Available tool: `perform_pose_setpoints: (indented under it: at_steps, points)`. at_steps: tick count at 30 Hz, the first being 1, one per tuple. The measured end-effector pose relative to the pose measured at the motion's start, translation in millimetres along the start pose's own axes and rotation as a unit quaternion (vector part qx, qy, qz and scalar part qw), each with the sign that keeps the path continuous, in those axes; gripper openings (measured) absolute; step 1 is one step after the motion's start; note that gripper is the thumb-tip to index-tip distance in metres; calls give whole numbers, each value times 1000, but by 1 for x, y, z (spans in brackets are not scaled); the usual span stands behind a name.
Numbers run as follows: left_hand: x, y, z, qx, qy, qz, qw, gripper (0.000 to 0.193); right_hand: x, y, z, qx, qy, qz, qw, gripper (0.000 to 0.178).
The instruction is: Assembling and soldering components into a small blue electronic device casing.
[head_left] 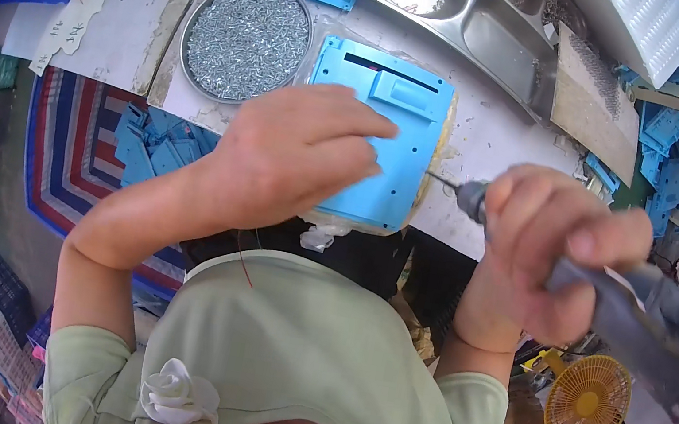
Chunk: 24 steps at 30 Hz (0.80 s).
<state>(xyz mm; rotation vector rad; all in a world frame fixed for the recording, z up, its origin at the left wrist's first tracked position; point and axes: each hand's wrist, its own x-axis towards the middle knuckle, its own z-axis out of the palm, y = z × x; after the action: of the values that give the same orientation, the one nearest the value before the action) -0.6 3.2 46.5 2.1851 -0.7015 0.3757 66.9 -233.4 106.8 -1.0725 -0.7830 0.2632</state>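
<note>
Far left, a round pan (247,39) brims with screws (246,44); my left hand (291,154) presses the blue plate (380,129), my right hand (546,238) grips the screwdriver (612,303).

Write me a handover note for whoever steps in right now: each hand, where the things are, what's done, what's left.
Left hand: pressed flat on the blue plastic panel, pinning it to the table.
Right hand: gripping the electric screwdriver, its bit pointing at the panel's right edge.
Screws: round pan of screws behind the panel, to the left; steel tray behind it.
More blue panels lie in the pile of blue parts below the table on the left.
Done: panel placed and steadied. Which screws are already in, I cannot tell.
Left: apparently driving the screw at the right edge.
</note>
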Motion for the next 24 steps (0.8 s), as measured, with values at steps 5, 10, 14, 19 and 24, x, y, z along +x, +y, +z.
perform_pose_setpoints:
  at_steps: [5, 10, 14, 19, 24]
  points:
    - [-25, -5, 24, 52, -13, -58, 997, 14, -3, 24, 7, -22, 62, 41, 997, 32]
    - [-27, -7, 27, 38, -8, -72, 997, 14, -1, 41, 17, -109, 47, 68, 991, 35]
    - [-28, -8, 26, 35, -6, -75, 997, 14, 2, 49, 13, -133, 12, 59, 989, 31]
    - [-30, -8, 27, 22, -12, -77, 997, 15, 34, 42, -15, -31, 8, -7, 999, 24]
    - [-29, -11, 27, 12, -19, -86, 996, 18, 59, 63, -28, -78, -16, 13, 997, 22]
